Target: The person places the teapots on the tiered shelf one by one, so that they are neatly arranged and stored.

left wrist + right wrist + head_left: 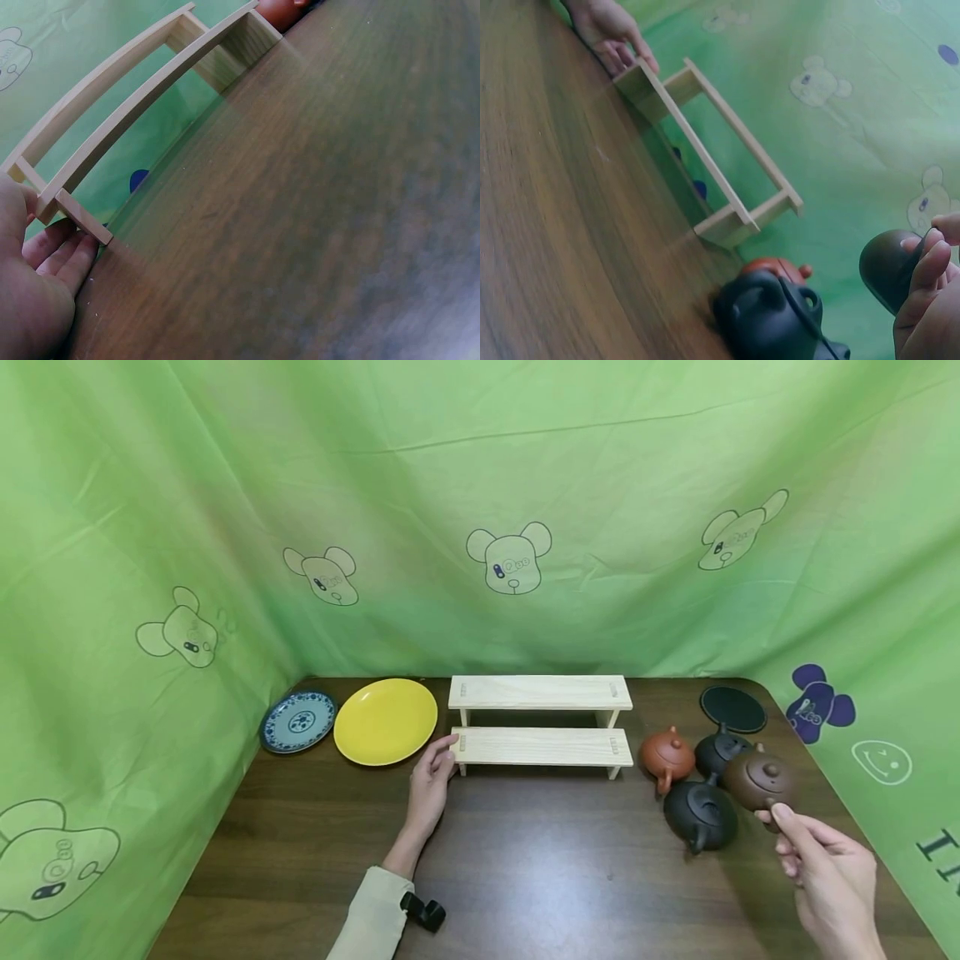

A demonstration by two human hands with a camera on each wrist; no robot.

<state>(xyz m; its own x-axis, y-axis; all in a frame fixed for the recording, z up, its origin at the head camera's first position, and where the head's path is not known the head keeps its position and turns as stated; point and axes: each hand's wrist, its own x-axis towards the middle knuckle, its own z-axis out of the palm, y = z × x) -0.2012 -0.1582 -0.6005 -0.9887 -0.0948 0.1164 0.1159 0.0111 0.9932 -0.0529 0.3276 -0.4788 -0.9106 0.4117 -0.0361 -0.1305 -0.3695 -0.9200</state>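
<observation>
My left hand [429,787] grips the left end of a two-step wooden stand [540,747]. One digit lies over the end of the lower board, and the other fingers are by its leg in the left wrist view. At the right, my right hand [836,872] pinches the handle of a dark brown teapot [759,779]. This teapot is raised off the table, its lid on and its body roughly level. Beside it stand a reddish clay teapot [666,755], a large black teapot [701,816] and a smaller black teapot [718,750], partly hidden.
Left of the stand lie a yellow plate [386,722] and a blue patterned plate [298,722]. A dark round disc [733,708] lies at the table's back right corner. Green cloth [510,460] hangs around the back and sides of the brown wooden table [555,868].
</observation>
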